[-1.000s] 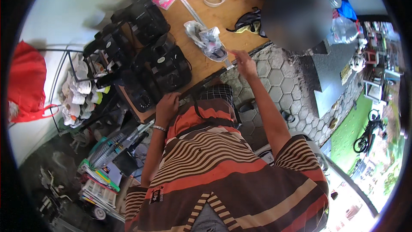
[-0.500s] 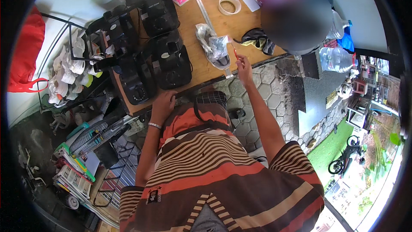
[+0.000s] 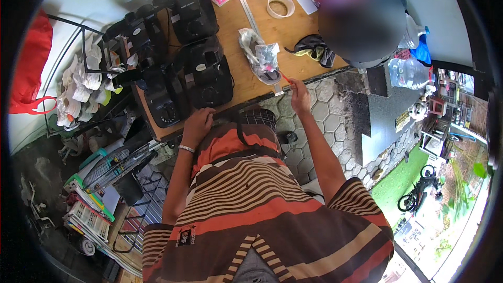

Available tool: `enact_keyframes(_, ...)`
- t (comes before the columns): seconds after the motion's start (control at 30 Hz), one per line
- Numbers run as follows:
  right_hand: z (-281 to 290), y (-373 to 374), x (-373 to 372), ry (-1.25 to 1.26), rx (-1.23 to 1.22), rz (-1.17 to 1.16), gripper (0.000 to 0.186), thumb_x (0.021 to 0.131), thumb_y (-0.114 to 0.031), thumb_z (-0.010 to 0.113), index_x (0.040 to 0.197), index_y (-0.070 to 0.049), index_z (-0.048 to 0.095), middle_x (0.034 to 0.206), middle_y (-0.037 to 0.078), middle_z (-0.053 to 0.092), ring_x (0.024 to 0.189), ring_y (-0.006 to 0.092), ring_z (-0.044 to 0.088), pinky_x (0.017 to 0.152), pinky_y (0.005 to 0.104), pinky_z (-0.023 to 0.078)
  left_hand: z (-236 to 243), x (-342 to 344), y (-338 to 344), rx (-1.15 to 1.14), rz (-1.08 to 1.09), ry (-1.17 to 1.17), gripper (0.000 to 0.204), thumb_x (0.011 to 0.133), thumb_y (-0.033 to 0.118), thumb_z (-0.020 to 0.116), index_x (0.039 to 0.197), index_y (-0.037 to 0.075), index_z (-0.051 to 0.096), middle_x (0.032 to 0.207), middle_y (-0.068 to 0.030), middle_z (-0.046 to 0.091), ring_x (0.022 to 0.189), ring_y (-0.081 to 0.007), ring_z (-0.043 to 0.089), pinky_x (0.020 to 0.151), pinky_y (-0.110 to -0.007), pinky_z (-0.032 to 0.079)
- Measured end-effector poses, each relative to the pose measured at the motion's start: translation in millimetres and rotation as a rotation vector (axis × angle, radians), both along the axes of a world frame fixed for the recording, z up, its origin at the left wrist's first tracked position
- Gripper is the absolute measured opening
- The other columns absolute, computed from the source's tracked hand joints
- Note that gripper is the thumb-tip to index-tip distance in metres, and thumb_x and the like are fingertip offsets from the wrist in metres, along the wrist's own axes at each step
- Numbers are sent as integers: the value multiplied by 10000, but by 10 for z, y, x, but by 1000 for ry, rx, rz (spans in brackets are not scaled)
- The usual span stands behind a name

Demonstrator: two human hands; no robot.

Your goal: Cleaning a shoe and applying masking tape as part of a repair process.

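table [image 3: 272,36]: wooden top, its long axis running from 7 o'clock to 1 o'clock across the upper middle of the view.
black machines [image 3: 201,71]: several bulky dark units crowded on the table's 9 o'clock half, one touching the next.
plastic bag [image 3: 259,57]: clear, crumpled, elongated; lies near the table's front edge, its long axis from 11 o'clock to 5 o'clock, the lower end pointing toward the right hand.
left hand [image 3: 198,124]: palm down, fingers spread loosely, resting on the table's front edge just at 6 o'clock of the nearest black machine; it grips nothing.
right hand [image 3: 298,94]: at 4 o'clock of the bag, fingers pinched together on a red stick.
tape roll [image 3: 280,5]: pale ring lying flat at 12 o'clock of the bag, well apart from it.
red stick [image 3: 286,78]: thin, short, bright red; held at the table's front edge, its free end pointing to 10 o'clock, just beside the bag's lower end.
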State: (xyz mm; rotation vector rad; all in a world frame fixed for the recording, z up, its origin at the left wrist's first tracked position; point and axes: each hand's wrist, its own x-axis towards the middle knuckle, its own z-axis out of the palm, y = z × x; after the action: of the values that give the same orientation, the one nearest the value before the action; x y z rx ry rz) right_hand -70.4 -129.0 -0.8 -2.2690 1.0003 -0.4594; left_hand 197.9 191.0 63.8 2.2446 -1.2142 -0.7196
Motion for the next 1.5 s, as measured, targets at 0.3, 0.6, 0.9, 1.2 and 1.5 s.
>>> enact_keyframes(0.3, 201, -38, 156, 37, -30, 2, 232, 1057, -133, 501, 1259, -136, 615, 1099, 152, 669, 996, 412, 664, 812, 497, 542, -57, -50, 75, 9, 24, 26, 177, 995, 196, 585, 1109, 113, 692, 987, -112, 708, 956, -335, 683, 817, -452, 555)
enact_keyframes(0.6, 152, -512, -144, 125, -93, 195, 220, 1040, -132, 503, 1235, -137, 605, 1098, 159, 662, 1006, 428, 653, 811, 508, 535, -92, -89, 179, -10, 64, 56, 207, 992, 200, 582, 1118, 87, 700, 1106, -130, 735, 999, -357, 696, 846, -457, 556)
enact_keyframes(0.9, -57, -814, -46, -27, -171, -110, 215, 1064, -165, 485, 1227, -84, 602, 1127, 188, 621, 1026, 425, 628, 846, 496, 529, -178, -145, 214, 35, 119, 120, 229, 1000, 234, 571, 1134, 96, 697, 1014, -160, 741, 938, -384, 703, 819, -480, 554)
enact_keyframes(1.2, -492, -1329, 432, 399, -305, -168, 194, 960, -170, 620, 1143, -106, 598, 1131, 162, 628, 1089, 411, 608, 874, 542, 509, -198, -170, 78, 80, 121, 182, 241, 1002, 256, 567, 1160, 113, 680, 1062, -158, 736, 998, -392, 688, 835, -489, 551)
enact_keyframes(1.5, 5, -1617, 1294, 198, -261, 10, 383, 877, -266, 744, 1208, -117, 622, 1168, 127, 628, 1157, 373, 575, 976, 543, 454, -67, -411, 72, 156, 509, 180, 245, 1000, 260, 580, 1148, 100, 692, 1052, -172, 727, 991, -399, 686, 840, -487, 547)
